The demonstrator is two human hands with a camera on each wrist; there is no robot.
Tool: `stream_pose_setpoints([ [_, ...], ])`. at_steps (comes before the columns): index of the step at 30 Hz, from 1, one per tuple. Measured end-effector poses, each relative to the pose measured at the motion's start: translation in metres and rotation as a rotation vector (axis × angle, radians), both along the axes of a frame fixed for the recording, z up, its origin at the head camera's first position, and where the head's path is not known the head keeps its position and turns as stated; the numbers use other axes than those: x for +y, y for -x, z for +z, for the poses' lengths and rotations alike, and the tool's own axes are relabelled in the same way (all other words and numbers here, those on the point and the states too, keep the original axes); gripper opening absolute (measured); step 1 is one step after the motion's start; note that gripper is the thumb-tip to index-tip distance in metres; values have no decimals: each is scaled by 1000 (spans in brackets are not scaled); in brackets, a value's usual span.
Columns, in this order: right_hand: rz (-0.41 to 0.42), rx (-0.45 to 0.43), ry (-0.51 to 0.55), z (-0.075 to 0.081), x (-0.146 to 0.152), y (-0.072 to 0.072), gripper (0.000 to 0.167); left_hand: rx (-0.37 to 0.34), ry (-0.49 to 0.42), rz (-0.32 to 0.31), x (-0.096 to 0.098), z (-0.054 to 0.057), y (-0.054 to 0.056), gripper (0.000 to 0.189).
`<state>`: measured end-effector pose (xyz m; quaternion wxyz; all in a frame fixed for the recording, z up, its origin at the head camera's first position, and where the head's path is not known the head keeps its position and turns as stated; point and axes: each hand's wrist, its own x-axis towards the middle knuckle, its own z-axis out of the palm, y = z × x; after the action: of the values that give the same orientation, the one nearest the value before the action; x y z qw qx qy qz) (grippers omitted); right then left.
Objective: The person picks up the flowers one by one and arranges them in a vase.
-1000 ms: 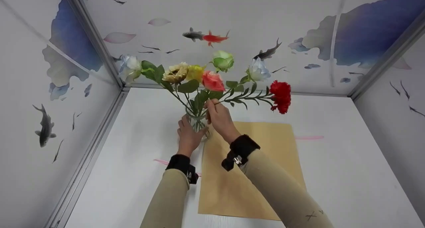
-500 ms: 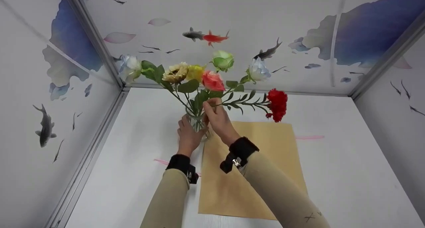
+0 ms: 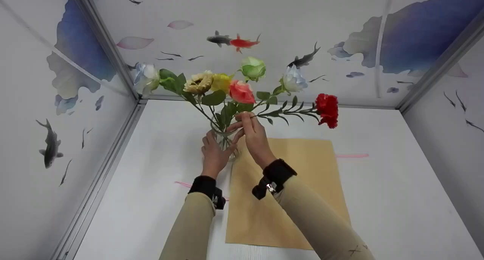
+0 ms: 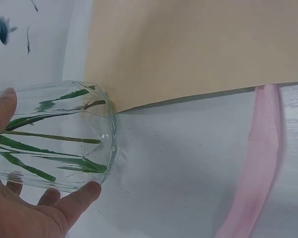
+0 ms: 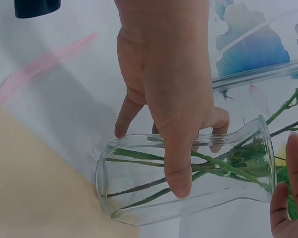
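Note:
My left hand (image 3: 215,154) grips the clear glass vase (image 5: 223,186) round its side; in the left wrist view green stems (image 4: 54,135) show through its wall. Close by the vase's mouth, my right hand (image 3: 257,137) pinches the stem of a red carnation (image 3: 327,110), whose bloom points off to the right. Some of the right fingers (image 5: 280,208) reach to the rim in the right wrist view. Standing in the vase are a coral rose (image 3: 242,92), a green rose (image 3: 253,68), a sunflower (image 3: 199,83), a yellow flower (image 3: 221,83) and pale blue roses (image 3: 294,79).
A sheet of brown paper (image 3: 291,199) lies on the white table (image 3: 393,184) beside the vase. Pink ribbon (image 4: 253,163) shows at the paper's edges. Walls painted with fish (image 3: 244,43) and blue shapes enclose the table at the back and sides.
The carnation's bloom dipped and then swung up and to the right. My right hand's fingers have shifted and spread at the vase's mouth. The left hand has stayed on the vase.

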<state>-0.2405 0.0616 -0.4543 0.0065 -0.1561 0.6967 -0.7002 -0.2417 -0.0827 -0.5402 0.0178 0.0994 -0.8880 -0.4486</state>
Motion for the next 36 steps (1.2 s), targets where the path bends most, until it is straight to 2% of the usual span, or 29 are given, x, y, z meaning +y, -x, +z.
stream_pose_setpoints([
  [4,-16,-7,-7,-1,2,0,67,5,9,-2,0,1,-1,93],
  [7,-68,-24,-26,0,1,2,70,-8,13,-2,0,1,0,94],
  [10,-136,-31,-68,0,0,4,67,-23,16,-1,0,1,1,95],
  [12,-151,-18,-78,0,0,5,61,-27,17,1,0,1,2,95],
  [15,-126,-13,-26,-1,0,6,43,-35,13,6,0,1,2,95],
  [18,-84,-12,75,-2,2,6,25,-33,7,5,-1,0,2,94],
  [21,-35,-6,178,-3,4,5,30,-31,-6,1,-1,0,1,94],
  [24,3,7,215,-4,5,4,47,-30,-16,-2,-1,0,1,93],
  [26,-22,12,165,-4,5,3,57,-25,-15,-6,-1,-1,1,94],
  [29,-120,33,34,-3,4,3,61,-20,-7,-7,0,-1,1,95],
  [32,-206,53,-85,-3,4,3,51,-5,-1,-4,0,-1,1,95],
  [36,-225,48,-196,-7,4,5,38,27,6,0,0,-2,1,94],
])
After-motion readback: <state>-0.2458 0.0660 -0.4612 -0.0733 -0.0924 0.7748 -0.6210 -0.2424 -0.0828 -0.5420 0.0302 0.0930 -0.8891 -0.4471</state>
